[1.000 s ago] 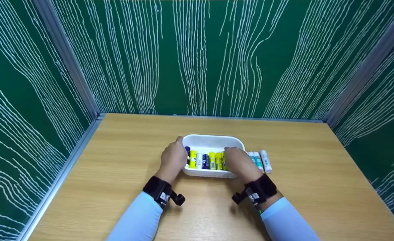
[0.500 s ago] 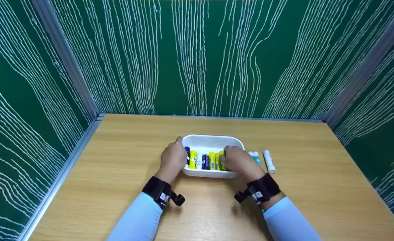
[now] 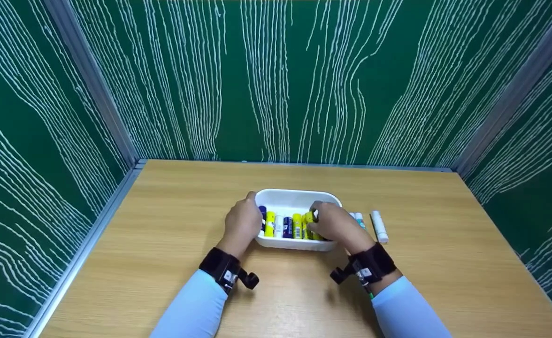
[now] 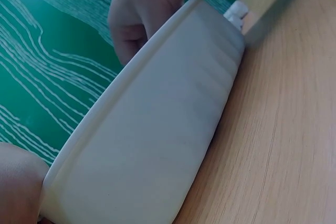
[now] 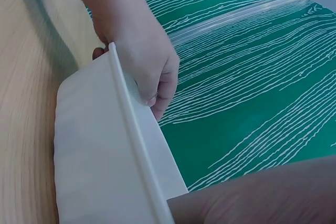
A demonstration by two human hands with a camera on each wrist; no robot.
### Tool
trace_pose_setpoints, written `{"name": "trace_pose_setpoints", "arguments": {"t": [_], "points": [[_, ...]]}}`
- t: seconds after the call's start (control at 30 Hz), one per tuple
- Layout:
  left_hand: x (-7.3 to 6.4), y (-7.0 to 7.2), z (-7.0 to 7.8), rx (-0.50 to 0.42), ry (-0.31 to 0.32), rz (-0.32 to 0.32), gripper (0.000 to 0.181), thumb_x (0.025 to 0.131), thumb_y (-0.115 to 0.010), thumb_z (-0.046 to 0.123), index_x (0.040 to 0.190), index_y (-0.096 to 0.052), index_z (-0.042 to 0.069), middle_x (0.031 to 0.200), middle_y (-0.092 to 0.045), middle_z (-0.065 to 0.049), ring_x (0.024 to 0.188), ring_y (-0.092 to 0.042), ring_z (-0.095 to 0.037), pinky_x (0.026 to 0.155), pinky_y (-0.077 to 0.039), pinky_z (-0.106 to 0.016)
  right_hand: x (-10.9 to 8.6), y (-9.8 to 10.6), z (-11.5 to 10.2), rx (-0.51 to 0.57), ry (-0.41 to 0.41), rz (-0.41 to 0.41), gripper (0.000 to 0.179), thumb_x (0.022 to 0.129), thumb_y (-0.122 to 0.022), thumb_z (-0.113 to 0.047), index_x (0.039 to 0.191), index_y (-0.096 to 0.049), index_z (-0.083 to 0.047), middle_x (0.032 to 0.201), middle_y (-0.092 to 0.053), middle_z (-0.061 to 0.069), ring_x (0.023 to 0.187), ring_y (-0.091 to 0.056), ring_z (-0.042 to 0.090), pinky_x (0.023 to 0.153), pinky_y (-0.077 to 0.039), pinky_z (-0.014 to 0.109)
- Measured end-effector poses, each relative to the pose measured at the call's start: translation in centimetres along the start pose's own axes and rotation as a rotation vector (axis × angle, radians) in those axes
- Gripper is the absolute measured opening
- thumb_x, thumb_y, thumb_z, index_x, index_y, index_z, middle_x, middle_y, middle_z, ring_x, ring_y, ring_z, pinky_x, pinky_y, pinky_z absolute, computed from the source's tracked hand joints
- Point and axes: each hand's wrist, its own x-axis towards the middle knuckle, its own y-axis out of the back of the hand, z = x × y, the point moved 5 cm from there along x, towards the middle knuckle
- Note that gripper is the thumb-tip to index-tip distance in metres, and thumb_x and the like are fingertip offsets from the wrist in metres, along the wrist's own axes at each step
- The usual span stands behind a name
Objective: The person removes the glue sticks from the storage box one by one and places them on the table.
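Note:
A white tray (image 3: 292,243) stands on the table, with several glue sticks side by side in it. Yellow (image 3: 270,224), white (image 3: 279,226) and dark purple (image 3: 288,227) ones show. My left hand (image 3: 244,218) grips the tray's left end, its thumb by the rim. My right hand (image 3: 334,220) reaches over the right end into the tray, thumb and forefinger bent beside the rightmost yellow glue sticks (image 3: 309,218). The left wrist view shows its fingers (image 4: 152,11) curled behind the rim, their tips hidden, so I cannot tell whether they pinch a stick.
Just right of the tray, white-and-teal glue sticks (image 3: 359,219) lie partly behind my right hand. Farther right is a lone white glue stick (image 3: 379,226). Green panels (image 3: 276,94) with white lines enclose the wooden table (image 3: 187,211) at the back and sides.
My right hand has shifted slightly right, and its thumb has come into view. The lone white glue stick outside has slid a little right. The left hand and tray have barely moved.

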Motion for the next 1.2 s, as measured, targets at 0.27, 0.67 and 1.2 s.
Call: {"name": "trace_pose_setpoints", "arguments": {"t": [0.27, 0.67, 1.2], "points": [[0.0, -0.1, 0.0, -0.015, 0.031, -0.020, 0.052, 0.118, -0.055, 0.014, 0.170, -0.050, 0.010, 0.147, -0.076, -0.022, 0.125, -0.079, -0.033, 0.107, -0.066, -0.052, -0.8, 1.4, 0.1, 0.119, 0.006, 0.010, 0.051, 0.110, -0.075, -0.023, 0.157, -0.065, -0.006, 0.133, -0.074, 0.018, 0.101, -0.070, 0.027, 0.078, -0.059, 0.035], [0.0, -0.2, 0.0, -0.011, 0.021, -0.009, 0.050, 0.119, -0.053, 0.016, 0.169, -0.051, 0.009, 0.145, -0.076, -0.022, 0.124, -0.079, -0.035, 0.104, -0.067, -0.052, -1.5, 6.3, 3.3, 0.322, 0.019, 0.115, 0.060, 0.112, -0.069, -0.020, 0.168, -0.052, -0.007, 0.137, -0.071, 0.027, 0.111, -0.074, 0.036, 0.084, -0.068, 0.038], [0.1, -0.1, -0.1, -0.004, -0.011, 0.008, 0.048, 0.118, -0.052, 0.015, 0.165, -0.054, 0.007, 0.140, -0.078, -0.024, 0.119, -0.081, -0.038, 0.098, -0.069, -0.053, -2.8, 10.3, 11.2, 0.344, -0.102, 0.165, 0.063, 0.115, -0.065, -0.027, 0.171, -0.046, -0.006, 0.153, -0.062, 0.035, 0.126, -0.071, 0.045, 0.099, -0.065, 0.049]]}}
